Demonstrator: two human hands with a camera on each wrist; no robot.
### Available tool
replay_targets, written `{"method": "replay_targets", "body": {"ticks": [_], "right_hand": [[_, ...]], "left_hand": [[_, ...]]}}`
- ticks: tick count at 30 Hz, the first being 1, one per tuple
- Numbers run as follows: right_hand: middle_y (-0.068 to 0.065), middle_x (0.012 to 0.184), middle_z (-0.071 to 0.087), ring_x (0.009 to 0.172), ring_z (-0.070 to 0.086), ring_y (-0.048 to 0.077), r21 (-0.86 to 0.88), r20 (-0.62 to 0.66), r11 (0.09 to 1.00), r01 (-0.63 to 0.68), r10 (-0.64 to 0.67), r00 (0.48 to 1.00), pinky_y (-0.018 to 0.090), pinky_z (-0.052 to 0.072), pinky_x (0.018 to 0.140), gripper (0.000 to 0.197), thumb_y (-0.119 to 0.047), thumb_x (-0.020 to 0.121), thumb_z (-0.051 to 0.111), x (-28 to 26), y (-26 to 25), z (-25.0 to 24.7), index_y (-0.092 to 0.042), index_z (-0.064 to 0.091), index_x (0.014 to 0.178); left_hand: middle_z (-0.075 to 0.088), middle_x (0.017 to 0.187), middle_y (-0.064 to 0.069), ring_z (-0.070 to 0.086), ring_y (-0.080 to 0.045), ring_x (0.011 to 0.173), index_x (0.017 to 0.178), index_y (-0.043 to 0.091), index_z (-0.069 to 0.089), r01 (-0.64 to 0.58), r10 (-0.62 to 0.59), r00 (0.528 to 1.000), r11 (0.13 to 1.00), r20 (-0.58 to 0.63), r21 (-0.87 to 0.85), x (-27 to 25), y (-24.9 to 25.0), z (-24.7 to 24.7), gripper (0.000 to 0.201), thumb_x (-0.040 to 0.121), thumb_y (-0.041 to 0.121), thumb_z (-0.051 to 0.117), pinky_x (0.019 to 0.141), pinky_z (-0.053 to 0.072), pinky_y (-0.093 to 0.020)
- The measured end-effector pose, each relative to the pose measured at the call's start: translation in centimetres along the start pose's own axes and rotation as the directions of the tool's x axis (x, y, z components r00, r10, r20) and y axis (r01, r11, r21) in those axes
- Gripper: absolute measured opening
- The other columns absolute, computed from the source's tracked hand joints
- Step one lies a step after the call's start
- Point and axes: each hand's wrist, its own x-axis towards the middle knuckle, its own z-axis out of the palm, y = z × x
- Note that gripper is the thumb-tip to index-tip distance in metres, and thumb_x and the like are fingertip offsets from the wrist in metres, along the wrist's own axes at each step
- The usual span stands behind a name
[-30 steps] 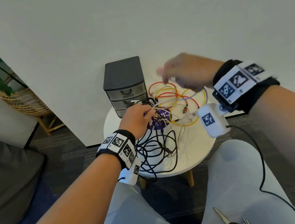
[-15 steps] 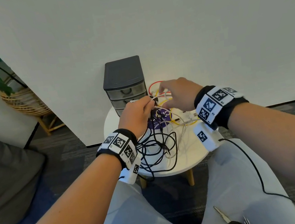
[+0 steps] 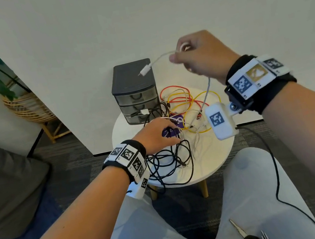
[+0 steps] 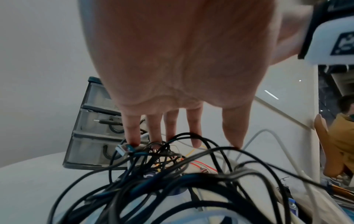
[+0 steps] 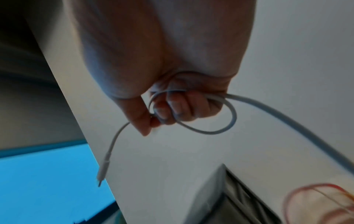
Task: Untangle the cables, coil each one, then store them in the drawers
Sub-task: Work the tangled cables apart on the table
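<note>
The right hand is raised above the round white tabletop, its fingers curled round a white cable and pinching it against the thumb, with one small loop wound about them. The cable's free end sticks out to the left over the drawers, its plug tilted down and leftward; the other length drops down past the wrist into the tangle below. The left hand lies on the tangle with straight, slightly spread fingers, their tips resting on the black cables. Red and yellow cables lie looped to the right of the drawers, which stand at the back of the tabletop by the wall.
</note>
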Motion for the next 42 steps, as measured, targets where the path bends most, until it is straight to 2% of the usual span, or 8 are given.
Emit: {"method": "replay_targets", "body": {"ticks": [5,9,13,20,26,32,39,42], "right_hand": [[-0.013,0.046,0.035,0.042,0.033,0.005,0.059,-0.151,0.998,0.035,-0.026,0.988,0.024,0.028,0.054,0.030,-0.026,0.086,0.071,0.1,-1.5,-2.5,-0.015,0.055,0.063],[0.000,0.056,0.040,0.057,0.036,0.017,-0.054,-0.259,0.998,0.025,-0.038,0.965,0.029,0.032,0.062,0.032,-0.030,0.081,0.070,-0.3,-0.4,-3.0,-0.008,0.055,0.063],[0.002,0.056,0.041,0.052,0.035,0.016,-0.128,-0.408,0.991,0.038,-0.088,0.909,0.027,0.030,0.057,0.030,-0.030,0.079,0.067,-0.1,-0.9,-4.0,-0.004,0.057,0.066],[-0.008,0.056,0.042,0.054,0.039,0.010,-0.003,-0.352,0.996,0.093,-0.088,0.932,0.024,0.034,0.058,0.027,-0.031,0.081,0.070,0.8,-1.8,-2.5,-0.010,0.057,0.072],[-0.009,0.067,0.051,0.066,0.046,0.011,0.067,-0.393,0.966,0.248,-0.203,0.897,0.028,0.041,0.065,0.013,-0.024,0.079,0.069,1.4,-3.1,-2.8,-0.013,0.063,0.082],[-0.009,0.055,0.040,0.050,0.036,0.010,-0.002,-0.226,0.999,0.049,-0.048,0.973,0.028,0.033,0.057,0.031,-0.014,0.079,0.070,0.4,1.5,-1.3,-0.022,0.064,0.109],[-0.004,0.070,0.054,0.059,0.047,0.013,-0.155,0.151,0.986,-0.065,0.089,0.985,0.029,0.043,0.062,0.025,-0.009,0.083,0.073,-2.9,6.8,2.8,-0.024,0.069,0.102],[-0.008,0.091,0.061,0.075,0.052,-0.001,-0.225,0.250,0.974,0.014,0.043,0.967,0.010,0.036,0.066,0.028,-0.014,0.082,0.076,-3.6,7.7,4.6,-0.024,0.071,0.107]], "left_hand": [[0.049,0.133,0.003,0.050,-0.012,0.112,0.131,0.026,0.057,0.037,-0.037,0.999,0.999,0.027,0.023,-0.1,0.1,-0.5,0.045,0.091,0.041,0.072,0.102,0.047,-0.033],[0.049,0.131,0.002,0.051,-0.015,0.110,0.127,0.024,0.059,0.067,-0.067,0.998,0.996,0.015,0.051,-0.2,0.2,-0.7,0.041,0.091,0.040,0.072,0.101,0.048,-0.035],[0.054,0.127,-0.002,0.054,-0.019,0.109,0.123,0.023,0.061,0.081,-0.081,0.997,0.993,0.000,0.085,-0.1,-0.1,-0.4,0.036,0.092,0.038,0.071,0.098,0.050,-0.036],[0.045,0.117,-0.001,0.046,-0.022,0.110,0.122,0.037,0.064,0.072,-0.067,0.992,0.997,-0.105,0.036,0.7,1.1,-0.5,0.035,0.091,0.055,0.065,0.097,0.045,-0.041],[0.045,0.118,-0.001,0.043,-0.025,0.114,0.107,0.031,0.072,0.066,-0.069,0.997,0.993,0.033,0.098,1.1,1.7,0.4,0.026,0.094,0.052,0.064,0.101,0.042,-0.048],[0.053,0.086,-0.002,0.052,-0.015,0.081,0.091,0.008,0.076,-0.016,0.010,0.997,0.997,-0.079,-0.077,0.8,2.3,-0.8,0.035,0.107,0.026,0.050,0.072,0.039,-0.028],[0.065,0.086,0.001,0.060,-0.015,0.085,0.089,0.009,0.068,0.011,-0.039,0.988,0.984,-0.152,-0.179,0.4,2.4,-1.6,0.038,0.109,0.027,0.041,0.079,0.045,-0.031],[0.066,0.077,0.003,0.057,-0.008,0.072,0.088,0.010,0.067,-0.016,-0.032,0.979,0.972,-0.201,-0.234,0.5,2.7,-1.9,0.037,0.108,0.026,0.041,0.075,0.046,-0.028]]}}
